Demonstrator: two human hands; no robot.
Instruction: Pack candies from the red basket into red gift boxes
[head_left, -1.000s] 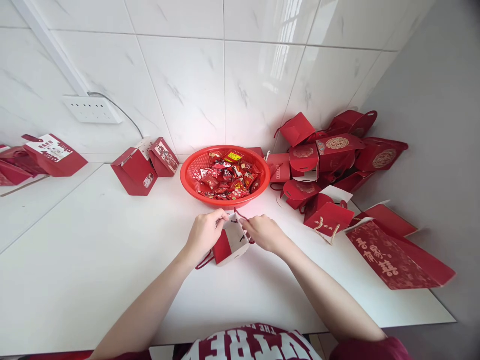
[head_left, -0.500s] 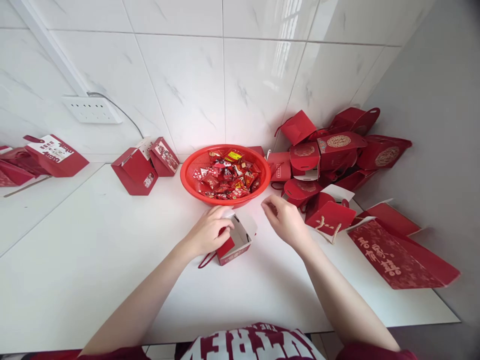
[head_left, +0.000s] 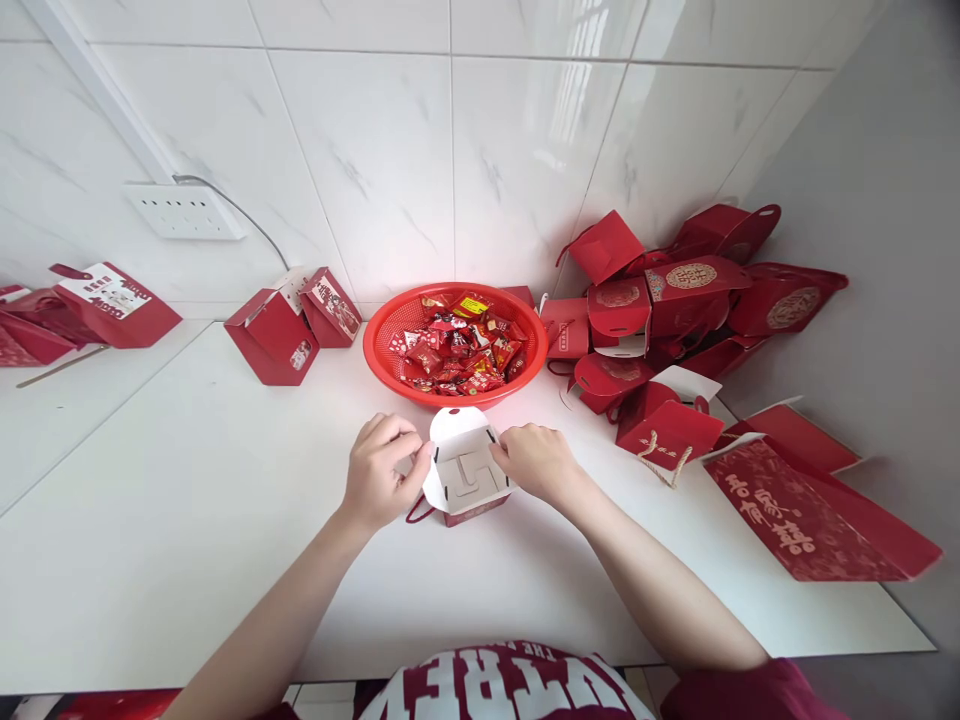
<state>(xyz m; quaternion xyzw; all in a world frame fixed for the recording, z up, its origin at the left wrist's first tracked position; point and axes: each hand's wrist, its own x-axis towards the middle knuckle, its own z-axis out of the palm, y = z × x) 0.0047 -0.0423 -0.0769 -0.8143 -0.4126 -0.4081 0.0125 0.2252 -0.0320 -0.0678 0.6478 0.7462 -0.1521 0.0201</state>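
A small red gift box (head_left: 471,480) stands on the white table just in front of me, its top unfolded and the white inside bare down to the interlocked bottom flaps. My left hand (head_left: 384,470) is closed at the box's left side, thumb and fingers pinching the edge of its white left flap. At the right rim, my right hand (head_left: 538,460) is curled with the thumb against the wall; its other fingers are partly hidden. A dark red cord handle (head_left: 420,512) hangs out at the box's left. Behind it sits a red plastic basket (head_left: 379,370) of wrapped candies (head_left: 457,350).
Many red gift boxes (head_left: 686,300) are heaped at the right by the grey side wall, with a large open one (head_left: 810,510) nearer me. Two boxes (head_left: 274,335) stand left of the basket, and more (head_left: 116,305) lie far left. A socket strip (head_left: 184,212) is on the tiled wall.
My right hand has come left onto the box's right rim. My left hand has drawn back left from over the box, and its flaps now stand spread, showing the inside.
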